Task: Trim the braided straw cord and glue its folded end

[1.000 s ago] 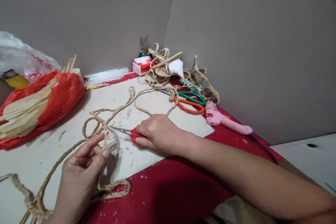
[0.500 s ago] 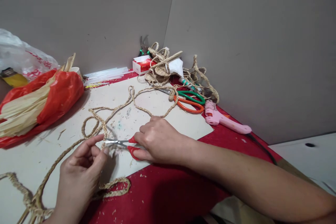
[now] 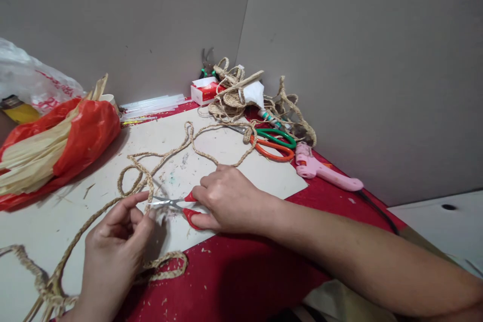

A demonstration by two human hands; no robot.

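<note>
A long braided straw cord winds across the white board, and a loop of it lies on the red cloth near me. My left hand pinches this cord between thumb and fingers. From the right, my right hand grips the red handles of small scissors, with thumb and fingers in the loops. The scissor blades are parted and their tips sit at the cord, just above my left thumb. Whether the blades touch the strand I cannot tell.
Larger scissors with green and orange handles lie ahead, beside a pink glue gun. A tangle of cords, a small red-and-white box and pliers stand by the wall. At left, a red bag holds pale husks; clear glue sticks lie behind.
Both hands keep nearly the same place, the scissors still at the cord. The view has shifted very slightly.
</note>
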